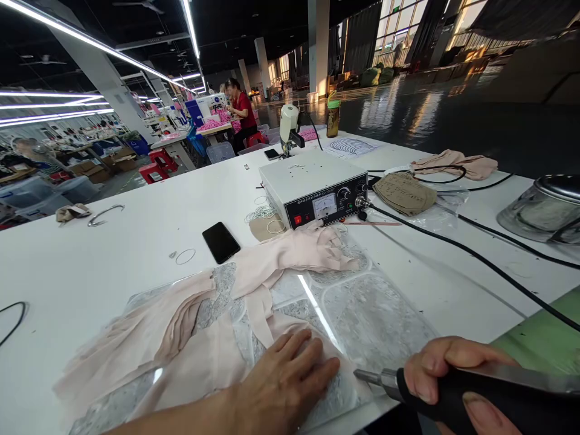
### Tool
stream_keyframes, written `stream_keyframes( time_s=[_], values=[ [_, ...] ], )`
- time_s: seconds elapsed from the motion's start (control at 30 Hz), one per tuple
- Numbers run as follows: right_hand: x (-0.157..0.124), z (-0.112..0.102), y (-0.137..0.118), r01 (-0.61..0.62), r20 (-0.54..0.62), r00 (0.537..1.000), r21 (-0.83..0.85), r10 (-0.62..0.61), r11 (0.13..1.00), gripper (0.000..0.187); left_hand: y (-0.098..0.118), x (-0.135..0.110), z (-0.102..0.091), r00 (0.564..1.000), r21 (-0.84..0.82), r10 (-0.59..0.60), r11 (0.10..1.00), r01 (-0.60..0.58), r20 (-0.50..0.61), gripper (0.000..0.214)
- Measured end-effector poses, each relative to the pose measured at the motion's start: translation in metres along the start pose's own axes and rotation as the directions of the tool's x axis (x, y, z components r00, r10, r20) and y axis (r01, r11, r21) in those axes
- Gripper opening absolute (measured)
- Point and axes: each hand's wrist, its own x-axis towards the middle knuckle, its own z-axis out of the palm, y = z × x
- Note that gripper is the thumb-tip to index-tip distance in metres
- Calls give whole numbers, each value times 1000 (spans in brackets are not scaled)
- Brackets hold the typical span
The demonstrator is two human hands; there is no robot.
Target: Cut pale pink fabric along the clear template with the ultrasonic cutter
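Note:
My left hand (290, 380) lies palm down with fingers spread, pressing a thin pale pink fabric piece (203, 356) onto a clear-topped, grey-patterned mat (376, 308). In my right hand (453, 374) is a black-handled tool with a narrow metal tip (378, 377). The tip points left, close to the fabric edge just right of my left fingers; whether it touches is unclear. Left of my hand lies a layered stack of pink fabric pieces (149, 332). More pink pieces (294, 251) are heaped at the mat's far side.
Behind the mat stands a white control box (312, 187) with a meter; its black cable (453, 241) runs right. A phone (220, 242), tan fabric pieces (405, 193), a glass jar (541, 211) and a bottle (333, 118) rest on the white table. Farther off, a person in red (242, 109) sits at a sewing machine.

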Motion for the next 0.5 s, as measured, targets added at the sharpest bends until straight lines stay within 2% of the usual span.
stream_keyframes(
  time_s=[0.2, 0.4, 0.5],
  values=[
    [1, 3, -1, 53, 11, 999, -12, -53, 999, 13, 6, 3, 4, 999, 50, -40, 998, 40, -12, 39],
    [1, 7, -3, 42, -3, 999, -30, -42, 999, 13, 8, 1, 17, 994, 91, -49, 994, 58, -99, 47],
    [0, 9, -2, 37, -79, 996, -33, -40, 999, 14, 9, 0, 24, 987, 120, -42, 991, 60, -152, 44]
  ],
)
